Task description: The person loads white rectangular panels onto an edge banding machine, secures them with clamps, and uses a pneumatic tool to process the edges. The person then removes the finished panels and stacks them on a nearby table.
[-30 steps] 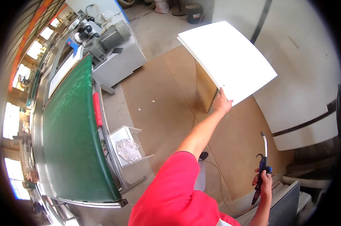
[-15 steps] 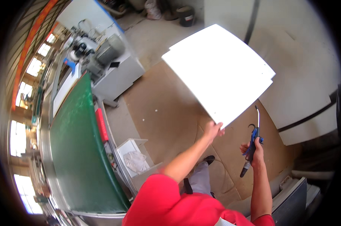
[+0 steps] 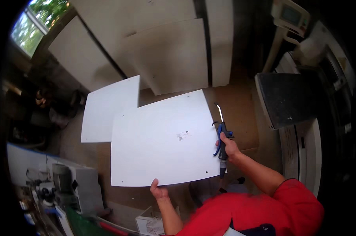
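My left hand (image 3: pixel 159 189) is closed on the near edge of a white rectangular panel (image 3: pixel 158 145), its thumb on the upper face. The panel has small dark holes near its corners and a small printed label. In my right hand (image 3: pixel 230 146) is a black and blue air blow gun (image 3: pixel 222 137) with a bent metal nozzle, beside the panel's right edge. Whether that hand also touches the panel, I cannot tell. A second white panel (image 3: pixel 109 110) shows past the far left corner, partly hidden by the first; what supports it is not visible.
Large pale boards (image 3: pixel 174 59) lean along the far side. A black-topped block (image 3: pixel 282 98) stands at the right, near a display on a post (image 3: pixel 291 15). Lower left are a motorised machine (image 3: pixel 61 179) and a green surface (image 3: pixel 77 220). Brown sheeting (image 3: pixel 241 118) covers the floor.
My view has turned to the right. The top panel now faces me more fully, and the second panel shows more beyond it. The blow gun is now right beside the panel's edge.
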Demonstrator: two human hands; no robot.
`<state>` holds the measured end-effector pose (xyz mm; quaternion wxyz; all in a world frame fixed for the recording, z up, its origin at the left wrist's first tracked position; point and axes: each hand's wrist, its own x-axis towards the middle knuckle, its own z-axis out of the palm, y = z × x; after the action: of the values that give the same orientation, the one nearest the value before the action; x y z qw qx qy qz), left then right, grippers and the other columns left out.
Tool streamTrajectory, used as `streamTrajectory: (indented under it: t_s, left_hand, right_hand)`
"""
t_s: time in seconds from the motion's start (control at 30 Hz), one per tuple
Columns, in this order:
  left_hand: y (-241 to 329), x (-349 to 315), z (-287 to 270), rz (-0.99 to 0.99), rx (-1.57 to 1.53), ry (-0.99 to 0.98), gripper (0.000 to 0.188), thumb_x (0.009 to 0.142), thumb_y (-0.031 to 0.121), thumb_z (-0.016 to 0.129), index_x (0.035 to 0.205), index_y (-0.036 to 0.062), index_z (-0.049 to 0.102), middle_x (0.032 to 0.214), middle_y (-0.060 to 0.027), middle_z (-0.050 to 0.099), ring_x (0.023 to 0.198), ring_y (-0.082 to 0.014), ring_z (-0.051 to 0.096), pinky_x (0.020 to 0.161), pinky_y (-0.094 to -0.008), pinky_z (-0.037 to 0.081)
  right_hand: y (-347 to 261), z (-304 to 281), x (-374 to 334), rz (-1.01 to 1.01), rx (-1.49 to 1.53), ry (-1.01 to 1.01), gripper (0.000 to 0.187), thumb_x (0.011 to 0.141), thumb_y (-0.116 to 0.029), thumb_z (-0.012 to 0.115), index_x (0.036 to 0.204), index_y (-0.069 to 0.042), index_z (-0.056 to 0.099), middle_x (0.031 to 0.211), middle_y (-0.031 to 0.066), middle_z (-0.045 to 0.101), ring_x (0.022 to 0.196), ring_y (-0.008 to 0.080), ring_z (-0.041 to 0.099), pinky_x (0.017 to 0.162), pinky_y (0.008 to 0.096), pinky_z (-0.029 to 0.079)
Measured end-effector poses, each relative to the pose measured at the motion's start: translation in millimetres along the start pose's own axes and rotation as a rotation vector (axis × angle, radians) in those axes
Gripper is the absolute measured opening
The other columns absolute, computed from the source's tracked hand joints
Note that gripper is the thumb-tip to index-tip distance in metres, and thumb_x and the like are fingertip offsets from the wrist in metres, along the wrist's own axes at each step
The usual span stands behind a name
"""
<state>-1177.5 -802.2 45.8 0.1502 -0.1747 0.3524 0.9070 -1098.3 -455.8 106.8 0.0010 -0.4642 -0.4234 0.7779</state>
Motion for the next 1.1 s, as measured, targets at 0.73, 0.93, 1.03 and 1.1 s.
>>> streamTrajectory:
  t_s: [0.73, 0.93, 1.03, 1.1]
  left_hand:
    - [-577.6, -256.8, 419.9, -1.032, 0.56, -0.999, 0.032, 0.071, 0.003, 0.061, 0.103, -0.0001, 0.058, 0.102, -0.0092, 0.06, 0.101, -0.0265, 0.057, 0.092, -0.0406, 0.045]
    - [-725.7, -248.1, 485.8, -1.153, 0.668, -1.062, 0.019, 0.077, 0.001, 0.061, 0.096, 0.0001, 0.061, 0.098, -0.0089, 0.063, 0.097, -0.0244, 0.059, 0.089, -0.0373, 0.048]
    - [-760.7, -247.6, 523.3, -1.245, 1.089, -1.177, 0.022, 0.081, 0.011, 0.065, 0.097, -0.0027, 0.061, 0.098, -0.0099, 0.064, 0.096, -0.0229, 0.061, 0.082, -0.0378, 0.052]
    - [-776.1, -232.7, 548.3, -1.255, 1.733, -1.309, 0.029, 0.084, 0.019, 0.067, 0.099, -0.0042, 0.061, 0.098, -0.0099, 0.064, 0.097, -0.0221, 0.062, 0.078, -0.0383, 0.053]
  right_hand:
    - [61.6, -597.4, -275.6, -0.636, 1.298, 1.127, 0.026, 0.092, -0.042, 0.058, 0.092, -0.016, 0.059, 0.073, 0.0006, 0.057, 0.064, 0.0128, 0.052, 0.056, 0.0296, 0.044]
    - [22.4, -704.6, -226.2, -0.674, 1.34, 1.295, 0.028, 0.093, -0.043, 0.057, 0.096, -0.015, 0.058, 0.075, 0.0008, 0.057, 0.067, 0.0127, 0.053, 0.059, 0.0302, 0.046]
    - [13.6, -745.9, -202.7, -0.576, 1.241, 1.361, 0.033, 0.091, -0.046, 0.058, 0.09, -0.013, 0.059, 0.072, 0.0015, 0.057, 0.062, 0.0136, 0.054, 0.056, 0.0305, 0.047]
    - [8.8, -771.8, -202.2, -0.472, 1.112, 1.351, 0.035, 0.091, -0.047, 0.059, 0.085, -0.012, 0.06, 0.07, 0.0022, 0.058, 0.059, 0.0142, 0.054, 0.054, 0.031, 0.046]
